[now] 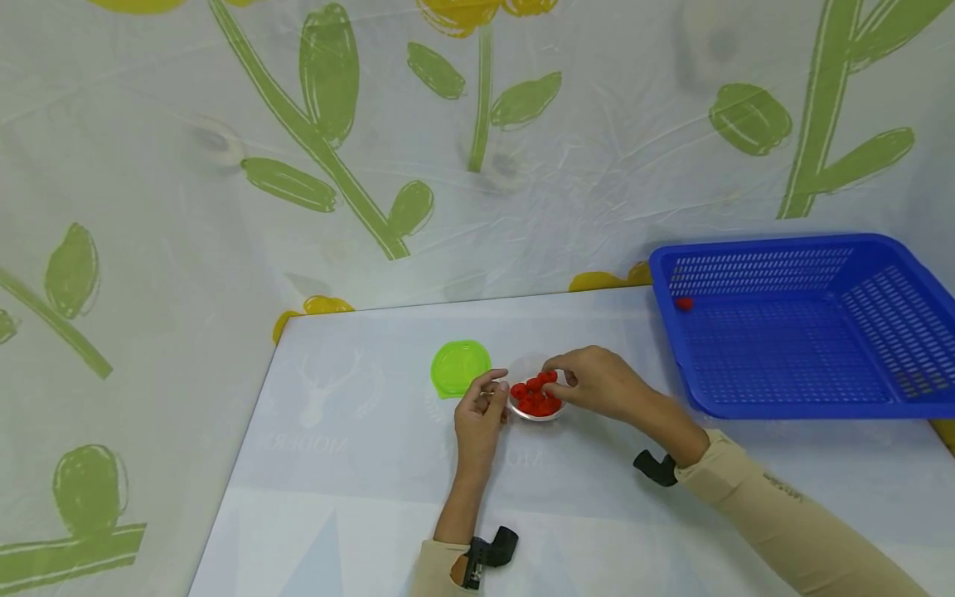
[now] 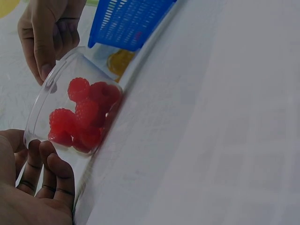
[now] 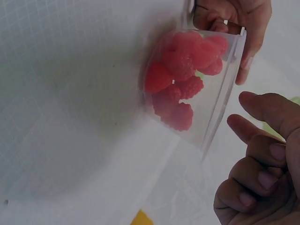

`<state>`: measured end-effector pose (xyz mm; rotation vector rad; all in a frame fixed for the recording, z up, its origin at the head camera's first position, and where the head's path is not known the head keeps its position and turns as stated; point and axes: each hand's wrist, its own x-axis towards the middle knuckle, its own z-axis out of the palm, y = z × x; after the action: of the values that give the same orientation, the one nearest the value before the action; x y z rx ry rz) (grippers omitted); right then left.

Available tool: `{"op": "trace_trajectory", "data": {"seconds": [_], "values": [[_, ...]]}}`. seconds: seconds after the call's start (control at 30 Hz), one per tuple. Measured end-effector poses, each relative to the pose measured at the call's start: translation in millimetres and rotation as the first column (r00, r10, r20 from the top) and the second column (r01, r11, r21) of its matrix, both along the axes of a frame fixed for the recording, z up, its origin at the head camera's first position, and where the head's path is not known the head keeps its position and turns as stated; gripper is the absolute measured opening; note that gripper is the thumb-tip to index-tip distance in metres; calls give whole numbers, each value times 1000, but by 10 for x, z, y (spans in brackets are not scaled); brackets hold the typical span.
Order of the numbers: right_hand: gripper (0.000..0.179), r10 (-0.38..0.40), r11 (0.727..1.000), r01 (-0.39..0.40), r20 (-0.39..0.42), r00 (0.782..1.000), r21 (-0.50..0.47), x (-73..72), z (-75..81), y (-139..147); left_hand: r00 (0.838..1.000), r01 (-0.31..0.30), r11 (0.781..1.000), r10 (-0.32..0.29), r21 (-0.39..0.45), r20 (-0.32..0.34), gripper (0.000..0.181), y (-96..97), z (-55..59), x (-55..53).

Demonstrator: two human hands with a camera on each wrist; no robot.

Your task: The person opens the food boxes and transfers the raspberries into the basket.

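Observation:
A clear plastic cup (image 2: pixel 65 101) of red raspberries (image 3: pixel 180 61) stands on the white table, seen in all three views. At its left side, my left hand (image 1: pixel 480 423) holds the rim between thumb and fingers. My right hand (image 1: pixel 600 383) is over the cup's mouth from the right, thumb and index finger apart around the opening. The right wrist view shows no berry between those two fingertips, while the other fingers of that hand (image 3: pixel 262 164) are curled. Behind the left hand lies a bright green lid (image 1: pixel 458 367).
A large blue plastic basket (image 1: pixel 776 411) stands at the table's right rear, with one small red berry (image 1: pixel 684 304) in its left corner. A white curtain (image 1: pixel 597 166) with green leaf prints hangs behind the table.

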<state>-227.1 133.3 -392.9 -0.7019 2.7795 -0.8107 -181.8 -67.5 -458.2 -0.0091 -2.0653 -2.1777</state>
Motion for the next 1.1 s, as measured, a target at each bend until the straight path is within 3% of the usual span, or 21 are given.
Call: {"op": "trace_trajectory", "data": {"seconds": [1.1], "values": [[12,62,997,-64,-68,996,-35,-4,-172,-235,1000,13,999,-13,34,4,24,5,0,0]]}}
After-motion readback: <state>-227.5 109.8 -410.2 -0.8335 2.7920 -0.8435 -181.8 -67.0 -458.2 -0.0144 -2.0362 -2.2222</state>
